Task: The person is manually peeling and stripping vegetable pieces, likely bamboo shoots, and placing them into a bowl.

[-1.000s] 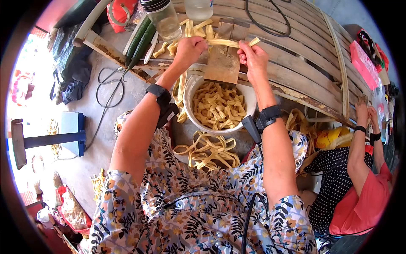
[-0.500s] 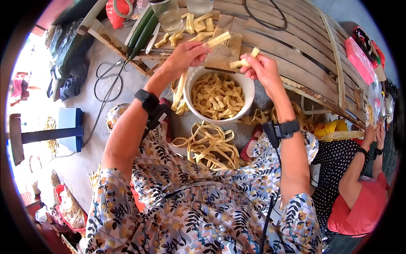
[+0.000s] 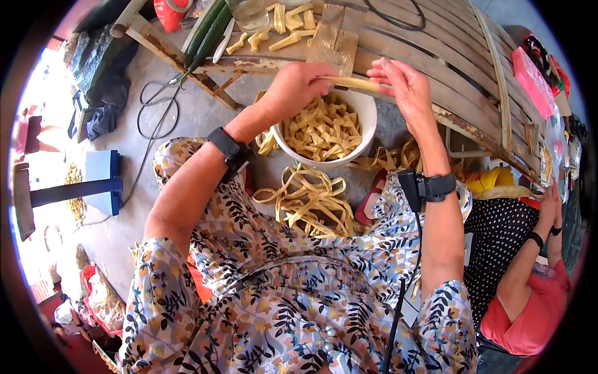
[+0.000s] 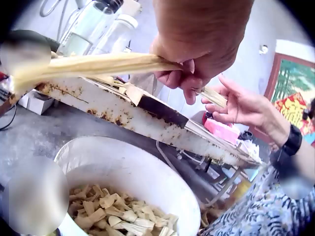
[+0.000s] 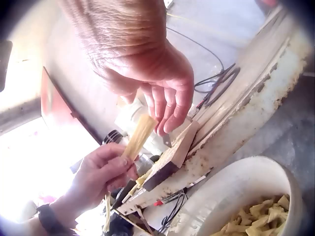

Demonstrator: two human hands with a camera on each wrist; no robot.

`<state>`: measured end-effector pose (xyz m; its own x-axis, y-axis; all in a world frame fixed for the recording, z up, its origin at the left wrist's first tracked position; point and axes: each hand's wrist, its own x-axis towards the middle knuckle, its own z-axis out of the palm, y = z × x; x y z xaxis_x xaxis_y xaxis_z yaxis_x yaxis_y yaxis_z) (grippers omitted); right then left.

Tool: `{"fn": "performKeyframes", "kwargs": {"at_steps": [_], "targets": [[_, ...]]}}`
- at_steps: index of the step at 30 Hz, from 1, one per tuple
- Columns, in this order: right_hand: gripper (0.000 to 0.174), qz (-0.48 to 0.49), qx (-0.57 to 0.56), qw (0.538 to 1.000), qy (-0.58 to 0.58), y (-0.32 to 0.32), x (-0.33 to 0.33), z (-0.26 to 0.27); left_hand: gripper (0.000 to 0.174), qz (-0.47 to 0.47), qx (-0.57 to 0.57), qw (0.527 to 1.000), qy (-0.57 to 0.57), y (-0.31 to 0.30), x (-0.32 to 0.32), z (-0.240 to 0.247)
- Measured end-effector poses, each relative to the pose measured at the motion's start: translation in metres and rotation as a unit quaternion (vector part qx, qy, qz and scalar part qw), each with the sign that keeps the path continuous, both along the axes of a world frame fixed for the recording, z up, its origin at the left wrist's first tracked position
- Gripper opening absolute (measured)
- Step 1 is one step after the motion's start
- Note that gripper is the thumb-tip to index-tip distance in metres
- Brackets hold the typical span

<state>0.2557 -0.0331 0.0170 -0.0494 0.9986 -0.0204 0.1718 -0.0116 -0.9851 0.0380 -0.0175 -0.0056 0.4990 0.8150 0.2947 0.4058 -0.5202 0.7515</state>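
Note:
My left hand (image 3: 298, 90) pinches a long, flat, pale-yellow strip (image 3: 355, 83); one end sticks out toward my right hand (image 3: 408, 90). That hand has loosely spread fingers beside this end; whether they touch it I cannot tell. The left wrist view shows the strip (image 4: 108, 64) trailing from the left hand (image 4: 202, 44). In the right wrist view, the strip's end (image 5: 140, 136) stands near the right hand's fingertips (image 5: 167, 129). Below both hands is a white bucket (image 3: 372, 121) holding many short knotted pieces (image 3: 324, 134).
A wooden board (image 3: 335, 47) lies on the slatted bench (image 3: 405, 59), with several knotted pieces (image 3: 293, 38), a glass jar (image 3: 249, 14) and cucumbers (image 3: 205, 38) to its left. Loose strips (image 3: 311, 202) hang below the bucket. Another person (image 3: 529, 293) sits at the right.
The short piece in my right hand is gone from it, and its fingers have loosened. Both hands are off the board and over the bucket; the strip in my left hand points toward the right hand.

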Motion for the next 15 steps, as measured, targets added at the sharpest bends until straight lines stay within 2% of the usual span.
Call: {"fn": "performKeyframes", "kwargs": {"at_steps": [3, 4, 5, 7, 9, 10, 12, 15], "targets": [[0.035, 0.067, -0.07, 0.993, -0.06, 0.0, -0.008, -0.007, 0.018, -0.028, 0.167, 0.984, 0.047, -0.007, 0.006, -0.001], [0.03, 0.054, -0.151, 0.987, 0.008, -0.007, -0.015, -0.009, 0.019, -0.043, 0.206, 0.975, 0.072, -0.009, 0.006, -0.001], [0.029, 0.08, -0.178, 0.981, -0.015, -0.01, -0.016, -0.012, 0.02, -0.059, 0.244, 0.963, 0.096, -0.011, 0.005, 0.0], [0.028, 0.132, -0.231, 0.962, -0.064, -0.014, -0.016, -0.019, 0.025, -0.092, 0.256, 0.955, 0.123, -0.014, 0.002, 0.003], [0.023, 0.147, -0.245, 0.957, -0.05, -0.018, -0.017, -0.031, 0.025, -0.132, 0.255, 0.948, 0.139, -0.015, 0.0, 0.004], [0.021, 0.162, -0.245, 0.954, -0.065, -0.019, -0.014, -0.038, 0.017, -0.114, 0.248, 0.949, 0.159, -0.018, -0.002, 0.005], [0.02, 0.213, -0.242, 0.941, -0.101, -0.024, -0.01, -0.035, 0.012, -0.126, 0.091, 0.981, 0.117, -0.011, -0.015, 0.007], [0.024, 0.323, -0.248, 0.913, 0.021, -0.04, -0.02, -0.015, 0.015, -0.094, -0.18, 0.979, 0.0, -0.002, -0.03, 0.013]]}}
